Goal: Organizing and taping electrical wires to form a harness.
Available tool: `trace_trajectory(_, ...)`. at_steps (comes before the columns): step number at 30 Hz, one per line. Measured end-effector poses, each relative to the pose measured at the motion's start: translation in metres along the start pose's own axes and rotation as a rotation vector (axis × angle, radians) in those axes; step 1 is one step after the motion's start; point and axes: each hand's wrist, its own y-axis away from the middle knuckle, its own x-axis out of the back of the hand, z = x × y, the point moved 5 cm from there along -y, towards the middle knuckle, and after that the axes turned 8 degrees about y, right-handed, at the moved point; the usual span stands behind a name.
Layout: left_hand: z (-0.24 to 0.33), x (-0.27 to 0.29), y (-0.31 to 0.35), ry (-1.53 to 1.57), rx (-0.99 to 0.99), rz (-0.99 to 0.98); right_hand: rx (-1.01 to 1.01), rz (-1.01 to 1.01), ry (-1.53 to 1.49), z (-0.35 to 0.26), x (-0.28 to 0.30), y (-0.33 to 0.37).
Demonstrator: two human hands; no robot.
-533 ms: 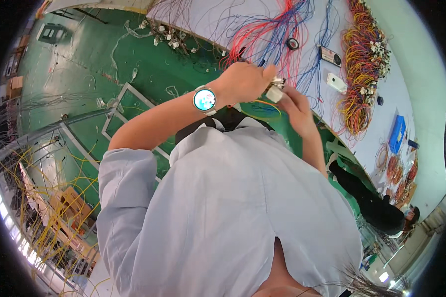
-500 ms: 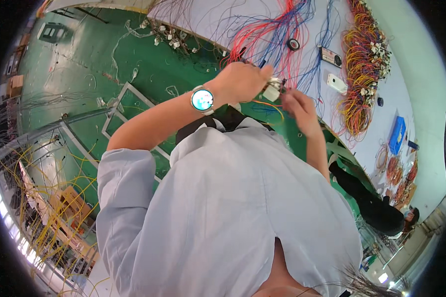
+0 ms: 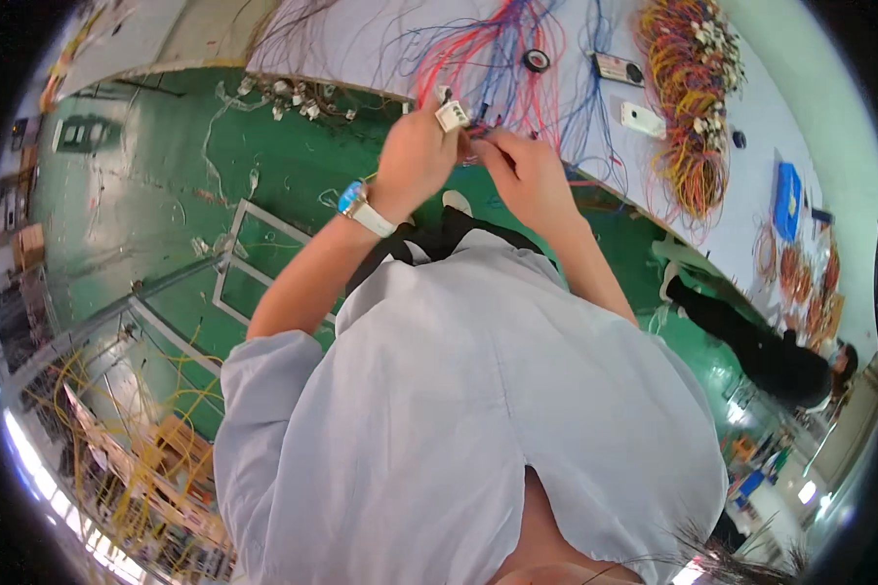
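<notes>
My left hand [image 3: 418, 161] is closed at the near edge of the table, with a white plastic wire connector [image 3: 452, 116] held at its fingertips. Close beside it, my right hand [image 3: 532, 180] has thumb and fingers pinched together. What sits in that pinch is too small to make out, though thin wires run around both hands' fingertips. Beyond them a loose bundle of red and blue wires [image 3: 502, 41] fans out over the table.
On the white table [image 3: 751, 210] lie a roll of black tape [image 3: 536, 61], a white phone [image 3: 643, 120], a heap of yellow and red wire harnesses [image 3: 688, 107] and a blue box [image 3: 787, 200]. A metal frame [image 3: 226, 263] stands left. Another person [image 3: 766, 356] is at the right.
Both hands have moved left and turned, and now sit closer together. The white connector now faces up above my left fingers. The view has shifted slightly.
</notes>
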Motion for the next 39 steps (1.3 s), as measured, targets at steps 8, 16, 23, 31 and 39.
trace_trajectory(8,-0.042,0.048,0.003,0.883,0.396,0.126,-0.247,-0.034,-0.293,0.099,0.1,0.047)
trace_trajectory(16,0.013,-0.018,0.011,0.68,0.208,0.003,0.148,0.096,0.058,0.001,0.006,0.013)
trace_trajectory(23,-0.001,-0.01,0.023,0.709,0.456,0.071,0.027,0.018,-0.187,0.01,0.039,0.013)
trace_trajectory(31,-0.01,0.023,0.024,0.842,0.351,0.097,0.219,0.26,-0.774,0.092,0.135,0.032)
trace_trajectory(39,0.021,0.008,0.027,0.532,-0.102,-0.092,0.13,0.006,-0.504,-0.019,0.063,-0.014)
